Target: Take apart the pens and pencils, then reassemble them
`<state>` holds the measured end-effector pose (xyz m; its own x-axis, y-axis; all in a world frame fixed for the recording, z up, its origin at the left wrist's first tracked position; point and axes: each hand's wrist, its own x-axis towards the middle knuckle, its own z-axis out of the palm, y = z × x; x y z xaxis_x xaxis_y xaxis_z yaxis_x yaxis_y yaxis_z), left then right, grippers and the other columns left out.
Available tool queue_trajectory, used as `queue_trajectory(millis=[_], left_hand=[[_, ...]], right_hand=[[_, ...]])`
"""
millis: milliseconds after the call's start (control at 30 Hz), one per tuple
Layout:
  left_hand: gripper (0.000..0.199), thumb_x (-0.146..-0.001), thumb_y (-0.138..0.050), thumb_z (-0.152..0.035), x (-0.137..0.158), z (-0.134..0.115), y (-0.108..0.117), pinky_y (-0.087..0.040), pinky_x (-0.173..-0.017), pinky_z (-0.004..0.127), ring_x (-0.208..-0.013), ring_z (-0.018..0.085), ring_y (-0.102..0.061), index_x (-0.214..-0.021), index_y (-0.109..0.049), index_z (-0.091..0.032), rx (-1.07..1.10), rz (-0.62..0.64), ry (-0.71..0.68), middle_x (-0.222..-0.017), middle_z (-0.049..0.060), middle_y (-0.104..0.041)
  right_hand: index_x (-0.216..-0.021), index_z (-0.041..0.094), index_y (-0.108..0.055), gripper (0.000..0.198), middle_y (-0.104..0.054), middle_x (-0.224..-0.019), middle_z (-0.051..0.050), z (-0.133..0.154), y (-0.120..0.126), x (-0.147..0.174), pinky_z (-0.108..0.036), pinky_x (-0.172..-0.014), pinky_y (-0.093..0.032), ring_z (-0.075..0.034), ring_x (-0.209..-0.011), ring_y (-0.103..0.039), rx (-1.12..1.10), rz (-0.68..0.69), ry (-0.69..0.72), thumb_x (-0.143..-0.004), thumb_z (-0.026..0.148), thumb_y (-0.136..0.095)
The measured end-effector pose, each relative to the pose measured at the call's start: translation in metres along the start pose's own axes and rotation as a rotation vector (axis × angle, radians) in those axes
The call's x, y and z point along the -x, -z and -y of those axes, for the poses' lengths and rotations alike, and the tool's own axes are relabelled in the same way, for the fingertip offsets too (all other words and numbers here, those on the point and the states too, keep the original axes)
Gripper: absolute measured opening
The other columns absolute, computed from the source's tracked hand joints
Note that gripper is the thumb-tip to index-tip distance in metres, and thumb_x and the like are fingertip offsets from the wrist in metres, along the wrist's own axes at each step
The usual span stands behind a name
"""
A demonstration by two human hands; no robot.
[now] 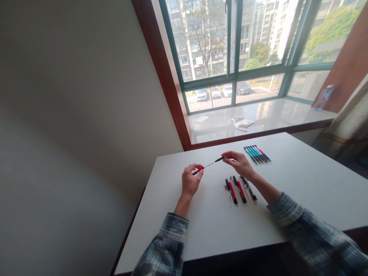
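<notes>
My left hand (192, 179) pinches a red and black pen barrel (199, 170) above the white table. A thin refill (209, 165) sticks out of the barrel toward the right. Between the fingertips of my right hand (237, 163) is a black pen part (220, 158), held in line with the refill; I cannot tell whether the two touch. Below my right hand lie red and black pen barrels (232, 193), black pen parts (235, 181) and thin refills (226, 193), set side by side.
A row of several assembled pens (257, 154), mostly teal with one pink-red, lies toward the back of the white table (172, 199). Behind it, the window sill (273, 115) bears a white cloth (242, 123) and a clear bottle (323, 97). A wall (100, 115) stands at the left.
</notes>
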<state>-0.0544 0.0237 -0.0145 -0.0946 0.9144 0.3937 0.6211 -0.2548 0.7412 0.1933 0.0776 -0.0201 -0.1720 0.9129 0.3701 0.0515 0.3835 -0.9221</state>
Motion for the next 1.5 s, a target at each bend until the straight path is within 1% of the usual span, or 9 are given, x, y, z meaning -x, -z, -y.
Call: queue_trajectory(millis=[100, 367, 533, 667, 900, 1000, 1333, 1500], left_hand=[[0.010, -0.085, -0.066, -0.024, 0.000, 0.000, 0.000, -0.053, -0.086, 0.036, -0.095, 0.022, -0.064, -0.089, -0.074, -0.028, -0.001, 0.004, 0.006, -0.098, 0.000, -0.076], [0.010, -0.084, -0.067, -0.022, -0.001, 0.000, -0.002, -0.053, -0.085, 0.035, -0.094, 0.021, -0.065, -0.088, -0.074, -0.027, 0.005, 0.006, -0.016, -0.095, 0.001, -0.076], [0.010, -0.085, -0.066, -0.022, 0.000, -0.004, 0.000, -0.053, -0.084, 0.035, -0.095, 0.022, -0.065, -0.088, -0.075, -0.027, 0.004, 0.027, -0.026, -0.095, 0.001, -0.076], [0.011, -0.084, -0.067, -0.022, 0.001, -0.010, 0.001, -0.054, -0.086, 0.037, -0.097, 0.023, -0.065, -0.088, -0.076, -0.027, -0.007, 0.062, -0.035, -0.096, 0.001, -0.076], [0.013, -0.084, -0.071, -0.024, 0.002, -0.017, 0.003, -0.053, -0.093, 0.040, -0.101, 0.024, -0.067, -0.093, -0.078, -0.028, 0.000, 0.098, -0.074, -0.097, 0.002, -0.078], [0.012, -0.084, -0.072, -0.024, 0.003, -0.020, 0.003, -0.052, -0.095, 0.041, -0.102, 0.025, -0.067, -0.092, -0.079, -0.028, -0.003, 0.123, -0.096, -0.097, 0.002, -0.079], [0.012, -0.083, -0.072, -0.021, 0.003, -0.024, 0.004, -0.051, -0.095, 0.041, -0.100, 0.024, -0.068, -0.089, -0.079, -0.028, -0.004, 0.134, -0.107, -0.096, 0.001, -0.079], [0.012, -0.084, -0.071, -0.021, 0.003, -0.027, 0.004, -0.051, -0.095, 0.041, -0.100, 0.024, -0.067, -0.088, -0.079, -0.028, -0.011, 0.142, -0.108, -0.095, 0.001, -0.079]], right_hand=[[-0.103, 0.022, -0.076, 0.029, -0.077, -0.102, -0.007, 0.002, -0.001, 0.000, -0.040, -0.089, -0.059, -0.023, -0.094, -0.072, -0.005, 0.012, -0.002, -0.083, 0.043, -0.076], [-0.101, 0.021, -0.076, 0.028, -0.077, -0.100, -0.007, 0.005, -0.004, 0.001, -0.040, -0.087, -0.060, -0.023, -0.091, -0.072, 0.000, 0.033, -0.011, -0.082, 0.042, -0.076], [-0.103, 0.022, -0.076, 0.028, -0.077, -0.101, -0.007, 0.004, -0.005, 0.002, -0.040, -0.087, -0.060, -0.024, -0.093, -0.072, 0.017, 0.076, 0.002, -0.084, 0.042, -0.074], [-0.103, 0.021, -0.076, 0.029, -0.078, -0.098, -0.007, 0.003, -0.007, 0.003, -0.040, -0.086, -0.060, -0.024, -0.092, -0.072, 0.038, 0.098, 0.010, -0.084, 0.043, -0.073], [-0.102, 0.021, -0.076, 0.029, -0.078, -0.099, -0.007, 0.005, -0.013, 0.006, -0.040, -0.087, -0.060, -0.024, -0.093, -0.073, 0.020, 0.116, -0.003, -0.083, 0.043, -0.074], [-0.102, 0.021, -0.075, 0.029, -0.078, -0.099, -0.007, 0.008, -0.014, 0.007, -0.040, -0.086, -0.060, -0.024, -0.092, -0.074, 0.026, 0.126, -0.001, -0.084, 0.044, -0.074], [-0.102, 0.021, -0.077, 0.028, -0.079, -0.096, -0.007, 0.007, -0.016, 0.008, -0.038, -0.084, -0.059, -0.023, -0.087, -0.074, 0.021, 0.144, -0.007, -0.084, 0.042, -0.075], [-0.101, 0.021, -0.077, 0.030, -0.079, -0.097, -0.007, 0.007, -0.015, 0.008, -0.037, -0.082, -0.059, -0.023, -0.087, -0.074, 0.034, 0.162, -0.002, -0.083, 0.044, -0.076]])
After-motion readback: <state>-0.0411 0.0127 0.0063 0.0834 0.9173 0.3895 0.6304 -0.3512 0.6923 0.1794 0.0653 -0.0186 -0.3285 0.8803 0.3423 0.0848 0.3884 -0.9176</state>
